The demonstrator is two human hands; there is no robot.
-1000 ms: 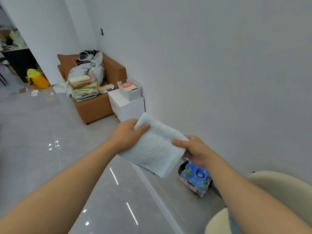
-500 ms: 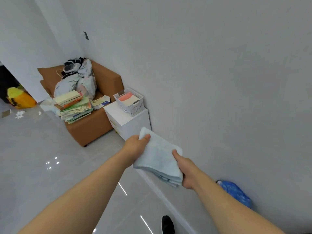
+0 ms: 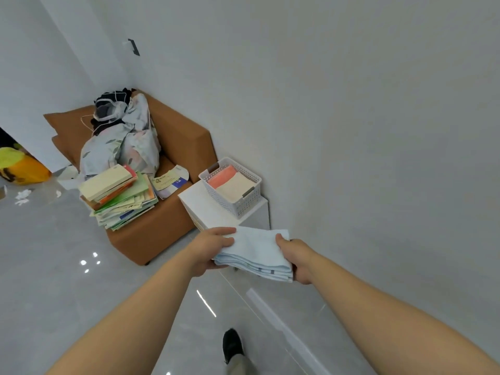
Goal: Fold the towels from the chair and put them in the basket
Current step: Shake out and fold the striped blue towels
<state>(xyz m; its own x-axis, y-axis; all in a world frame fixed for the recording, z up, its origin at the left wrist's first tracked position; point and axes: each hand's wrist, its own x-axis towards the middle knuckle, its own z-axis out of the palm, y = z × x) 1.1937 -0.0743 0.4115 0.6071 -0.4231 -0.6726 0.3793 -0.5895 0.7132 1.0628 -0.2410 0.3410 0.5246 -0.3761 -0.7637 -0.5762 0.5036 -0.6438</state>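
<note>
A folded light blue towel (image 3: 257,253) lies flat between my two hands at the middle of the view. My left hand (image 3: 209,249) grips its left edge, thumb on top. My right hand (image 3: 297,255) grips its right edge the same way. Just beyond the towel stands a white perforated basket (image 3: 238,205) on a white cabinet (image 3: 201,205) against the wall. Inside the basket lie a folded pink towel (image 3: 220,177) and a folded cream towel (image 3: 234,189). The chair the towels came from is out of view.
A brown armchair (image 3: 167,215) left of the cabinet carries a stack of books (image 3: 119,196) and a bundle of clothes (image 3: 121,144). A yellow bag (image 3: 19,169) sits at the far left. My dark shoe (image 3: 232,345) is on the glossy grey floor. The white wall runs along the right.
I have walked toward the cabinet, so the basket and armchair look nearer. The towel has been carried forward and lowered flat. The cream chair and blue packet have left the view.
</note>
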